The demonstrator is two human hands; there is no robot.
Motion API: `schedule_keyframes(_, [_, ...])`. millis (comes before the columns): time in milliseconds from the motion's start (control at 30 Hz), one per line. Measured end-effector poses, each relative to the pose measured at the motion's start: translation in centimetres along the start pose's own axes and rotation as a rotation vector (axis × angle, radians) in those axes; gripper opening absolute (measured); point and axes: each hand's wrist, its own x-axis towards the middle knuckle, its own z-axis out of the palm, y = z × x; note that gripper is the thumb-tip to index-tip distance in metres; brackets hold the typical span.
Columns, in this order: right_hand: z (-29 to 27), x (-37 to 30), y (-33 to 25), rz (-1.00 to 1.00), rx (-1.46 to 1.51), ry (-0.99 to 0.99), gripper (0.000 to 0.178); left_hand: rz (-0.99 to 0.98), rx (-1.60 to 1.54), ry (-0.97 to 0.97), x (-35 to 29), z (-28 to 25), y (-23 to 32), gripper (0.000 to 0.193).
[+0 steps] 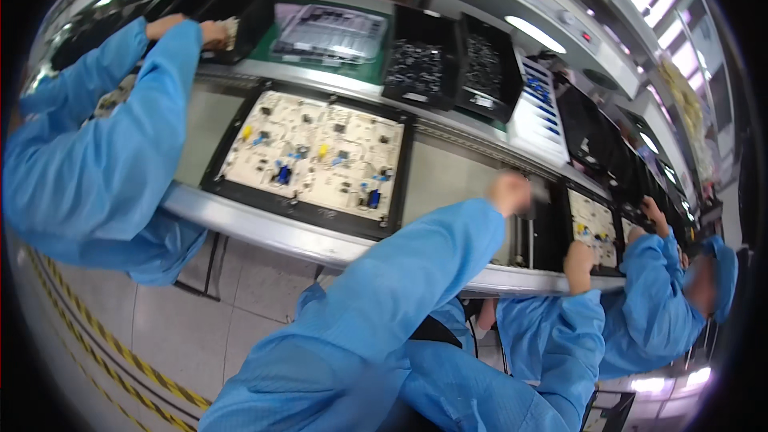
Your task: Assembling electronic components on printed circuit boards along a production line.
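Observation:
My left hand (pixel 510 193) reaches over the conveyor line, smeared by motion. A dark blur lies beside its fingertips, and whether it holds anything does not show. My right hand (pixel 578 262) is closed at the near left edge of a black-framed circuit board (pixel 594 220), its fingertips partly hidden. Left of my reaching arm lies a larger cream circuit board (pixel 312 152) in a black frame (pixel 308 212). Blue, yellow and black components stand on it.
Behind the line stand two black bins (pixel 416 64) (pixel 486 60) of small dark parts, a white rack (pixel 538 112) with blue pieces, and a clear plastic tray (pixel 330 32). Co-workers' sleeves (pixel 120 144) (pixel 652 296) flank me. The metal rail (pixel 264 224) edges the line.

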Motion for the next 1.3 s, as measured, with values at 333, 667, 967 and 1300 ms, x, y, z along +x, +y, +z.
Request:
schedule_keyframes(333, [-9.9,-2.1,-8.5,-0.43,0.276,0.025,0.034,0.135,0.16,0.062,1.4,-2.6,1.5,0.016])
schedule_keyframes(667, [-19.5,4.8,-13.0,-1.019,0.5,-0.506,0.034,0.438,0.464,0.197,0.8,-3.5,9.6,0.017])
schedule_keyframes(967, [-10.7,32.1,-8.7,-0.134,0.924,0.669,0.027,0.643,0.985,-0.02,-2.3,-3.1,10.5,0.012])
schedule_keyframes(1300, [-8.0,34.6,-11.3,0.301,0.932,0.386,0.043,0.631,1.366,-0.196,-3.1,-4.4,9.0,0.024])
